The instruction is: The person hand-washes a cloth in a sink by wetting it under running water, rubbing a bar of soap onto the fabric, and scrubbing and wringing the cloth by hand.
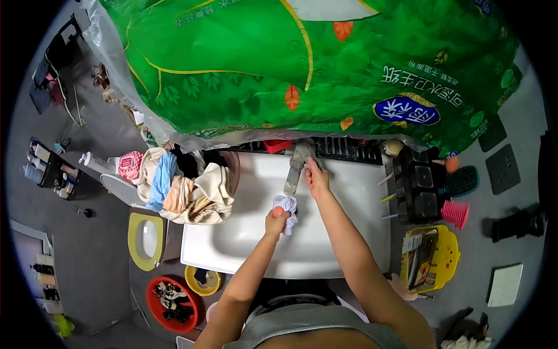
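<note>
Under the tap's spout, my left hand [277,220] is closed round a crumpled white cloth [289,214] above the basin. The metal tap [295,171] stands at the back of the white sink [226,250]. Just right of the tap, my right hand [317,177] is raised with its fingers bent near the tap body. Whether its fingers touch the tap or hold anything is too small to tell.
A large green package [232,75] hangs over the sink's back. Piled clothes [192,192] lie at the left. A red basin [152,302], a yellow bowl [216,284] and a toilet seat [135,244] are lower left. A yellow basket [447,256] and black organiser [415,186] stand right.
</note>
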The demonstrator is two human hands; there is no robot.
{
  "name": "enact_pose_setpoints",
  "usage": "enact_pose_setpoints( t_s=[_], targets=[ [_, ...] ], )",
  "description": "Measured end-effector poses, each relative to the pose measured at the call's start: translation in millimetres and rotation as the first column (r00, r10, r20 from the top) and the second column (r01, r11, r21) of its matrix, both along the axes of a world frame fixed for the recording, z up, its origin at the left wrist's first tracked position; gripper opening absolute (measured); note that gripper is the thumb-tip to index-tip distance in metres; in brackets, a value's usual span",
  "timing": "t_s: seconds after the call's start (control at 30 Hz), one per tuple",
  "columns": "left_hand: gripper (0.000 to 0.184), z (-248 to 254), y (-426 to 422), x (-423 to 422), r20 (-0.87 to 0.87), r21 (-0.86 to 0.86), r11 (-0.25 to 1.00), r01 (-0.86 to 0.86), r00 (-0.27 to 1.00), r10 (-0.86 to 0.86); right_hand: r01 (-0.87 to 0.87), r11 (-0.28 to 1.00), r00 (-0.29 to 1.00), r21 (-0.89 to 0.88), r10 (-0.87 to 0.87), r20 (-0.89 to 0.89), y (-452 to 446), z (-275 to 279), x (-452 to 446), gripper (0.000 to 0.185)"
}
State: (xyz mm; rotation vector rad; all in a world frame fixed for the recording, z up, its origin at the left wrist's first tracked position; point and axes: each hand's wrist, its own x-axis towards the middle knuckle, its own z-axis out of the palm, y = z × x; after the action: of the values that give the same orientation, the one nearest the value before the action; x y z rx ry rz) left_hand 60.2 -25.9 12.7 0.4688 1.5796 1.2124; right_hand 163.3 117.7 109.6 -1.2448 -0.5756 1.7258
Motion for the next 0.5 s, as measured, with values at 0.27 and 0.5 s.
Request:
enact_pose_setpoints(
  t_s=[0.27,0.5],
  targets=[
    [0.029,-5.3,13.9,6.3,-0.1,-0.034,0.996,-0.082,0.992,0.078,0.1,0.991,0.994,0.092,-0.103,0.033,11.6,2.3,-6.1,0.022],
    [0.028,-11.3,14.1,8.4,-0.119,-0.048,0.997,-0.056,0.992,0.05,0.132,0.987,0.988,0.093,-0.138,0.066,12.1,4.7,-9.6,0.023]
  ],
)
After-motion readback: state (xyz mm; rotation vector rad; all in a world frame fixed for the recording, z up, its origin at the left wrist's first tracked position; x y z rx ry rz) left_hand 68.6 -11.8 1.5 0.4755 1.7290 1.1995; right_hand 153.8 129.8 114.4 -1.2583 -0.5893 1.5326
